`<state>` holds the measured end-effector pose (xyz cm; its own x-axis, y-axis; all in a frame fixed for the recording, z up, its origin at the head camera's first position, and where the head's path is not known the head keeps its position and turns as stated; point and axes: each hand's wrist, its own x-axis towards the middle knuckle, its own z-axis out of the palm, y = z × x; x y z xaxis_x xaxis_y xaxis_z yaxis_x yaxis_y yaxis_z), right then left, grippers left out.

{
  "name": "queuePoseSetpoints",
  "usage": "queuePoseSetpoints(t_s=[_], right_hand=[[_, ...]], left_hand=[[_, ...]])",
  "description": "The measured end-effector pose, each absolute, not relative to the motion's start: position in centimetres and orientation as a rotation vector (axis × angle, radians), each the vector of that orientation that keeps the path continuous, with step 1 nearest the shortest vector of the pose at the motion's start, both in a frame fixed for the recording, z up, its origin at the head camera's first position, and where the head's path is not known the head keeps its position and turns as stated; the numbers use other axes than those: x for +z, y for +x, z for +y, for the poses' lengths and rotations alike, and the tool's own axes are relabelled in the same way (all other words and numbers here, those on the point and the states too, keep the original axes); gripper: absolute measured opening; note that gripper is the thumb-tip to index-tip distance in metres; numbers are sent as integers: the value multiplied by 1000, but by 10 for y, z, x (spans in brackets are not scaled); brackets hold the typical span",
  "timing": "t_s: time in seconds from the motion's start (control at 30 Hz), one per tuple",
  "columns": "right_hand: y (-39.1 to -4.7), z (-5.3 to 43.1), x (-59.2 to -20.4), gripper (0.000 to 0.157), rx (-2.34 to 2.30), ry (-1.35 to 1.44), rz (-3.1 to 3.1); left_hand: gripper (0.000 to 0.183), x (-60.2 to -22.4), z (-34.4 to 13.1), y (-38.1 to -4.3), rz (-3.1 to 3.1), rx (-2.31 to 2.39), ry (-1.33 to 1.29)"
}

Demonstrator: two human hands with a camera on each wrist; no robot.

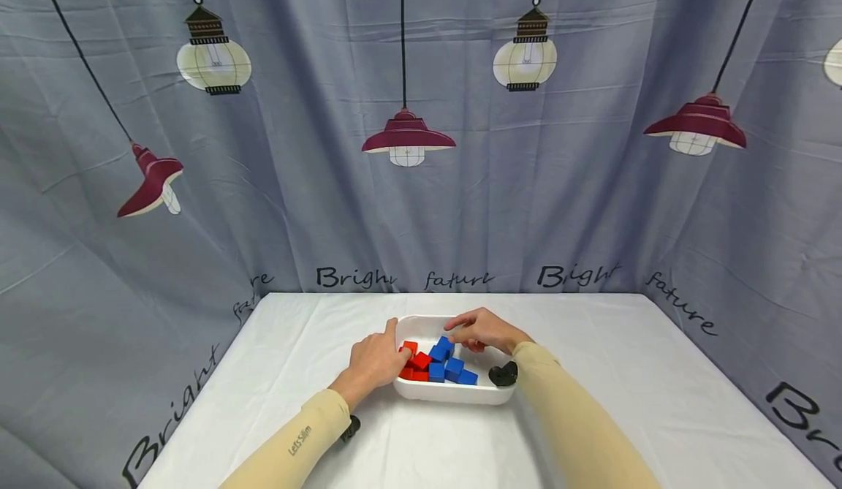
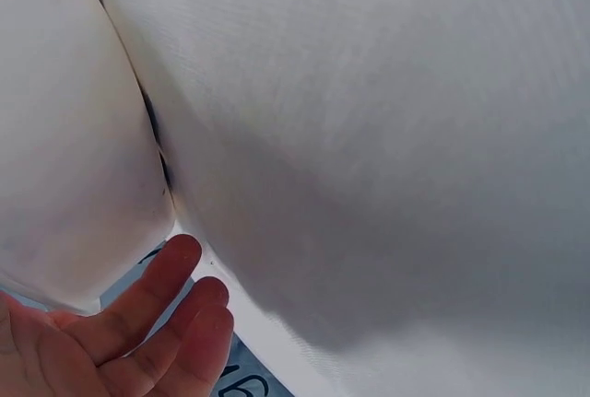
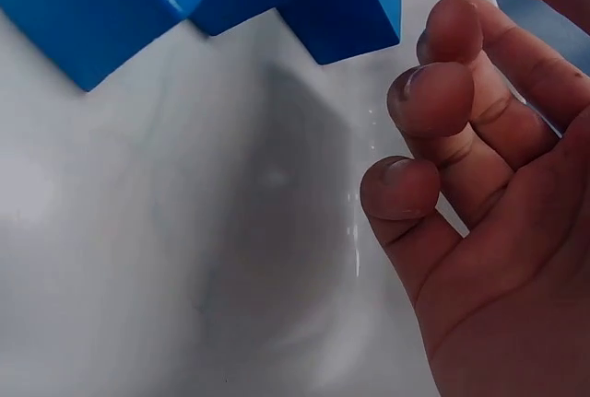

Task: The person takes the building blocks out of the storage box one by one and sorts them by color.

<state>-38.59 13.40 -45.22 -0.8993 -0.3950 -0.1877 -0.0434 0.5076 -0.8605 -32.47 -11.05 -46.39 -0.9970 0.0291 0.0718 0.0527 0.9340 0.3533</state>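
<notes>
A white rectangular tray (image 1: 454, 394) holds red blocks (image 1: 422, 361) on its left side and blue blocks (image 1: 454, 369) around the middle. My left hand (image 1: 375, 357) grips the tray's left end, thumb over the rim by the red blocks. Its other fingers (image 2: 147, 305) lie along the outer wall in the left wrist view. Over the tray's back right part is my right hand (image 1: 485, 330), fingers loosely bent and nothing between them. In the right wrist view, its fingertips (image 3: 433, 98) hover beside several blue blocks (image 3: 341, 15).
The tray stands on a table with a white cloth (image 1: 316, 328). Black devices sit at both wrists, the right one (image 1: 503, 374) overlapping the tray's right end. A grey curtain (image 1: 460, 218) with printed lamps and lettering hangs behind the table.
</notes>
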Motion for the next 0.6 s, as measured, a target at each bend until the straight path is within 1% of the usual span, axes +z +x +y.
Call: queuePoseSetpoints(t_s=[0.3, 0.6], right_hand=[[-389, 132, -460, 35, -1363, -331, 2423], [-391, 126, -465, 37, -1373, -288, 2430]], left_hand=[[72, -461, -108, -324, -3039, -587, -73], [72, -461, -110, -324, -3044, -575, -68]])
